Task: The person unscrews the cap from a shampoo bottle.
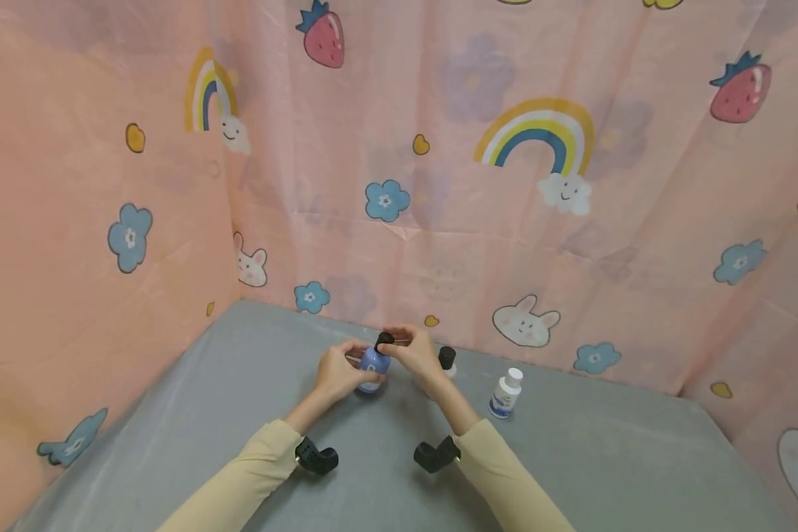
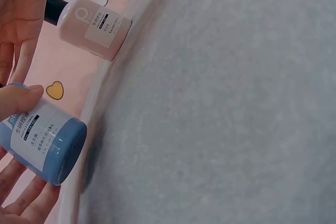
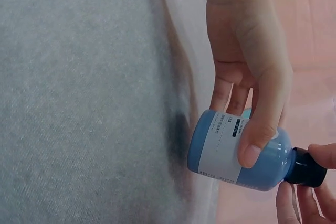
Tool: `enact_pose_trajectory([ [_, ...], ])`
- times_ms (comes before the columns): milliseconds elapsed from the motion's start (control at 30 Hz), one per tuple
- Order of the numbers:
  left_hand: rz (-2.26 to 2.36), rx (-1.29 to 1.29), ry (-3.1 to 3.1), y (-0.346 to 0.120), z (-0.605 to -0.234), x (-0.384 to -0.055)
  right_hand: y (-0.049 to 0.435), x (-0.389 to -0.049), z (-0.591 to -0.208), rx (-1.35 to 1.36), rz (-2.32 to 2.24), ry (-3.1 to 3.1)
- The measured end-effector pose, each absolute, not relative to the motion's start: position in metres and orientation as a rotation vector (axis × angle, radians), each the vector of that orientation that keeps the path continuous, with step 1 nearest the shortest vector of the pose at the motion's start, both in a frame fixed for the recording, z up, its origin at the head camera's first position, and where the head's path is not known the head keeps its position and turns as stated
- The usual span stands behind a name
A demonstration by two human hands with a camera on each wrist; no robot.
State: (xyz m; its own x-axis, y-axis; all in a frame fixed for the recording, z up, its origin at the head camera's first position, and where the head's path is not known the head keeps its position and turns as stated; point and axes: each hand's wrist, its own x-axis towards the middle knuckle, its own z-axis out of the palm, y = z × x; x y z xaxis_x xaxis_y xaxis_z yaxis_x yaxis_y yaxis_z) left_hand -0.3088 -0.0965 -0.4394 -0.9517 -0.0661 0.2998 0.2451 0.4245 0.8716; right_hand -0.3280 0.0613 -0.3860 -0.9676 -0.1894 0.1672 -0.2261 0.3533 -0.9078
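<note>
Tilted just over the table is a blue bottle point(image 1: 374, 360) with a white printed label. My left hand point(image 1: 337, 372) grips its body, thumb across the label point(image 2: 32, 135) and fingers behind. The black cap point(image 3: 305, 167) is pinched between the thumb and fingers of my right hand point(image 1: 417, 356). In the head view the cap sits at the bottle's neck, pointing up and to the right. In the left wrist view a pale pink bottle point(image 2: 94, 27) with a black cap stands beyond my hands; in the head view my right hand and wrist partly hide it.
A small white bottle point(image 1: 505, 395) with a white cap and blue label stands to the right on the grey table point(image 1: 605, 458). A pink patterned curtain point(image 1: 439, 258) hangs behind the table and along its sides. Black wrist cameras point(image 1: 317, 456) sit on both sleeves.
</note>
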Motion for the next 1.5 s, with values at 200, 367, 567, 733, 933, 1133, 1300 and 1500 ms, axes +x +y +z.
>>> enact_pose_trajectory([
  [200,-1.536,-0.163,-2.414,-0.0959,-0.4403,-0.3073,0.0635,-0.3245,-0.3875,0.405,1.745,-2.555],
  [367,-1.546,-0.164,-2.418,-0.0947,-0.4391,-0.3071,0.0642,-0.3239,-0.3862,0.405,1.788,-2.543],
  [567,-1.57,-0.184,-2.405,-0.0955,-0.4411,-0.308,0.0646,-0.3246,-0.3872,0.445,1.815,-2.524],
  [733,-1.568,-0.193,-2.408,-0.0961,-0.4432,-0.3084,0.0655,-0.3251,-0.3888,0.482,1.852,-2.511],
  [933,-1.555,-0.178,-2.399,-0.0954,-0.4421,-0.3095,0.0666,-0.326,-0.3906,0.467,1.833,-2.501],
  [1133,-1.506,-0.131,-2.357,-0.0939,-0.4407,-0.3132,0.0649,-0.3267,-0.3884,0.407,1.867,-2.415],
  [1300,-1.495,-0.072,-2.334,-0.0923,-0.4413,-0.3128,0.0624,-0.3263,-0.3871,0.378,1.923,-2.417],
  [1500,-1.474,-0.03,-2.33,-0.089,-0.4396,-0.3102,0.0618,-0.3244,-0.3864,0.367,1.863,-2.461],
])
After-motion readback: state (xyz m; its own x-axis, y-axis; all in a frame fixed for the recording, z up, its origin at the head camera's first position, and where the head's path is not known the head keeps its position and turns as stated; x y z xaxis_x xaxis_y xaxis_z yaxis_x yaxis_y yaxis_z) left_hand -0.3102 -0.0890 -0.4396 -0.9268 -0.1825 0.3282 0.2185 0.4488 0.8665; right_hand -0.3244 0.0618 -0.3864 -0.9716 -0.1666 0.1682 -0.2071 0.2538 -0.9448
